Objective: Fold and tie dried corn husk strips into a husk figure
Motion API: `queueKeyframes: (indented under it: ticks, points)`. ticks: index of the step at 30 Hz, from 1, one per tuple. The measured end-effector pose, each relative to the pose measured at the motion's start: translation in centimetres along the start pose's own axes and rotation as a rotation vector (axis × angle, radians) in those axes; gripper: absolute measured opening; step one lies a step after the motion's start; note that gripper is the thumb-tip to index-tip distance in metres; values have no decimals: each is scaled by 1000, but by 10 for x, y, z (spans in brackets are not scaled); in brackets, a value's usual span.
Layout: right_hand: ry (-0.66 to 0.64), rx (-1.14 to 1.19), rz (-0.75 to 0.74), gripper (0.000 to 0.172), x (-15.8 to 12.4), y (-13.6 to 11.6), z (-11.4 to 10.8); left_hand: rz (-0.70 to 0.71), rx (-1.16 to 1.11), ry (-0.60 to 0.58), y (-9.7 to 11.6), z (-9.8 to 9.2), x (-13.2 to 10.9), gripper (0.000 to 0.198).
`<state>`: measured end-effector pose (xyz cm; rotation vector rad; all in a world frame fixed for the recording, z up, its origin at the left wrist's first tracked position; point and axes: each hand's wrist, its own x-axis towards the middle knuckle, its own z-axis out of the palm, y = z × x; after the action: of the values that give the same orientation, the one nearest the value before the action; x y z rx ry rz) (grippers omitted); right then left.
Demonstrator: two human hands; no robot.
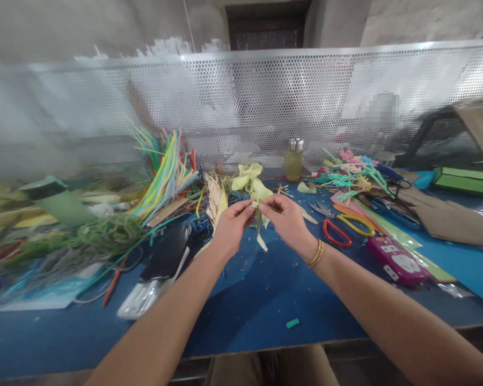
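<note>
Over the middle of the blue table [261, 289], my two hands meet at a pale yellow-green flower [260, 188] that looks made of dried husk or crepe strips. My left hand [234, 220] pinches it low down between thumb and fingers. Opposite, my right hand [284, 214] pinches the same spot, and a gold bracelet circles that wrist. Above the fingertips the petals spread; a loose strip [261, 241] hangs below them. Just left of the flower lie dry beige husks [214, 198].
Red-and-yellow-handled scissors [348, 228] and a magenta case [397, 261] lie to the right. A dark phone [167, 252] and a tangle of green strands [108, 233] are on the left. A bottle of yellowish liquid [294, 161] stands before the perforated metal panel [265, 91].
</note>
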<state>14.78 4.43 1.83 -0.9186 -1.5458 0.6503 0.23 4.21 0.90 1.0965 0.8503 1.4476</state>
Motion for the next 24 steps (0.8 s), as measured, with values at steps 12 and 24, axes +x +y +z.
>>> queueKeyframes:
  ticks: [12,24]
  points:
    - [61,54,-35,15,-3,-4,4,36,36,35,-4,-3,3,30]
    - [56,90,-14,12,-3,-5,2,27,-109,32,1,5,-2,29]
